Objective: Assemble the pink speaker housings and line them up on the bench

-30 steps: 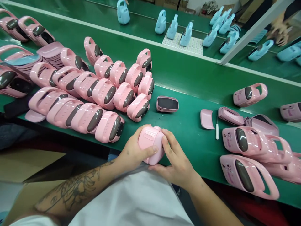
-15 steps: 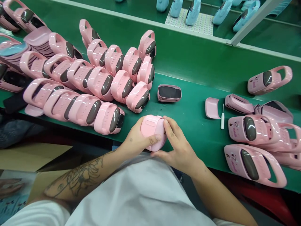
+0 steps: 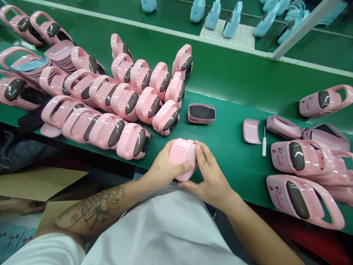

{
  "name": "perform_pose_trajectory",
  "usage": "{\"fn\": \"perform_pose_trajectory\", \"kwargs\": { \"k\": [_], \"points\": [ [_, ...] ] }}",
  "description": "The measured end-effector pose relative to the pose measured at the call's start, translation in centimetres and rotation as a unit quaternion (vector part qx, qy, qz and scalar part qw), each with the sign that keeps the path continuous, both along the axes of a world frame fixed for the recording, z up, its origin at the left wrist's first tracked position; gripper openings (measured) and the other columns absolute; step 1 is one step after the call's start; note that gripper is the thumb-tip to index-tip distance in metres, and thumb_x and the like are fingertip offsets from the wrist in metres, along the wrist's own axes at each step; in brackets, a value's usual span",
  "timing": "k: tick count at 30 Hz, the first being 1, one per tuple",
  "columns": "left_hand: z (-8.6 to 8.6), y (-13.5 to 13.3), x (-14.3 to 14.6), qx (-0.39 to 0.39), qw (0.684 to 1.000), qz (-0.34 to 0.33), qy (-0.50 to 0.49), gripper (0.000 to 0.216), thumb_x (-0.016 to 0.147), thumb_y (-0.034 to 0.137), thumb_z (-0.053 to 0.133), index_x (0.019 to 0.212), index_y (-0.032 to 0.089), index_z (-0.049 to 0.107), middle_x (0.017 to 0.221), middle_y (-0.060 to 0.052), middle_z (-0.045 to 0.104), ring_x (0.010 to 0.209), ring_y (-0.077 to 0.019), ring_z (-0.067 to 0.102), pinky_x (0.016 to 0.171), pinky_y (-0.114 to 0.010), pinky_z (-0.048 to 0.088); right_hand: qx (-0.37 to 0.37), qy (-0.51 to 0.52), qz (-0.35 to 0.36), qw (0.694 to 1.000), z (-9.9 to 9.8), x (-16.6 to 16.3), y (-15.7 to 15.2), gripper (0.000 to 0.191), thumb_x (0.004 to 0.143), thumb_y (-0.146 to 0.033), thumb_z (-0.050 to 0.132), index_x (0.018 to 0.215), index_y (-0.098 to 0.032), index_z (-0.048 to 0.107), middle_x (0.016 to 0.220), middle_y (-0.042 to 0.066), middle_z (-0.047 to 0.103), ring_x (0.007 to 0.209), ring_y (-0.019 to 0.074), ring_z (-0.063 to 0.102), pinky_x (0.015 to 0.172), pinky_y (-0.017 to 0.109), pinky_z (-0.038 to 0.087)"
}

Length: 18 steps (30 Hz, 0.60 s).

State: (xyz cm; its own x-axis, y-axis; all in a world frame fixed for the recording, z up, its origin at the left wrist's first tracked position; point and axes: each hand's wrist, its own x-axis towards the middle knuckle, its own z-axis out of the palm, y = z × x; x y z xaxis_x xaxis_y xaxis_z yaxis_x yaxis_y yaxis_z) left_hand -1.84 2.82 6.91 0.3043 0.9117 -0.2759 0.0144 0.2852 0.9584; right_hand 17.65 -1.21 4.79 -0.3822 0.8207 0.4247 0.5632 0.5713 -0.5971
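Close to my body, at the bench edge, a pink plastic housing (image 3: 180, 151) rests between both hands. My left hand (image 3: 165, 163) is wrapped round its left side, thumb laid across the front. On its right edge press the fingertips of my right hand (image 3: 211, 173), with the thumb underneath. The side facing away from me is hidden. Left of my hands stand rows of pink handled housings (image 3: 125, 101) with dark oval windows. Ahead lies a small stack of pink panels with a dark pad (image 3: 202, 112) on top.
To the right are a curved pink panel (image 3: 251, 131), a white-handled screwdriver (image 3: 264, 145) and printed pink housings (image 3: 289, 198). Stacked pink panels (image 3: 62, 53) stand at far left. Beyond a pale rail (image 3: 171, 29) are blue housings (image 3: 233, 20). Another person's hand (image 3: 23, 206) shows at lower left.
The view has shifted slightly, so the bench items appear a little further right and lower. Both hands keep nearly the same hold on the pink housing.
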Motion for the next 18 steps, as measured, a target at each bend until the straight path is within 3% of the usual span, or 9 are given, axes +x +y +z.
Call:
{"fn": "perform_pose_trajectory", "kwargs": {
  "k": [7, 14, 18],
  "points": [
    [1.0, -0.1, -0.6, 0.008, 0.992, -0.011, 0.123, 0.093, 0.069, 0.068, 0.09, 0.137, 0.017, 0.052, 0.136, -0.018, 0.069, 0.123, -0.0379, 0.068, 0.098, -0.05, 0.058, 0.041, 0.013, 0.029, 0.999, 0.1, -0.5, -0.5, 0.105, 0.09, -0.03, 0.085, 0.172, -0.013, 0.02, 0.161, 0.031, 0.045, 0.156, 0.0462, 0.043, 0.12, 0.07, 0.049],
    [0.4, -1.3, -0.6, 0.033, 0.993, -0.009, 0.117, 0.093, 0.077, 0.07, 0.083, 0.144, 0.015, 0.049, 0.138, -0.019, 0.069, 0.127, -0.0386, 0.066, 0.104, -0.053, 0.055, 0.071, -0.015, 0.028, 0.997, 0.4, -0.5, -1.0, 0.099, 0.092, -0.026, 0.082, 0.17, -0.006, 0.024, 0.157, 0.033, 0.05, 0.154, 0.0454, 0.046, 0.118, 0.068, 0.052],
    [-0.2, -1.6, -0.7, 0.054, 0.993, 0.003, 0.1, 0.088, 0.082, 0.069, 0.079, 0.144, 0.014, 0.05, 0.14, -0.02, 0.067, 0.128, -0.0378, 0.065, 0.108, -0.054, 0.051, 0.075, -0.019, 0.031, 0.996, 0.6, -0.7, -1.1, 0.099, 0.094, -0.023, 0.078, 0.172, -0.01, 0.018, 0.16, 0.031, 0.05, 0.156, 0.0443, 0.044, 0.117, 0.069, 0.052]
  ]
}}
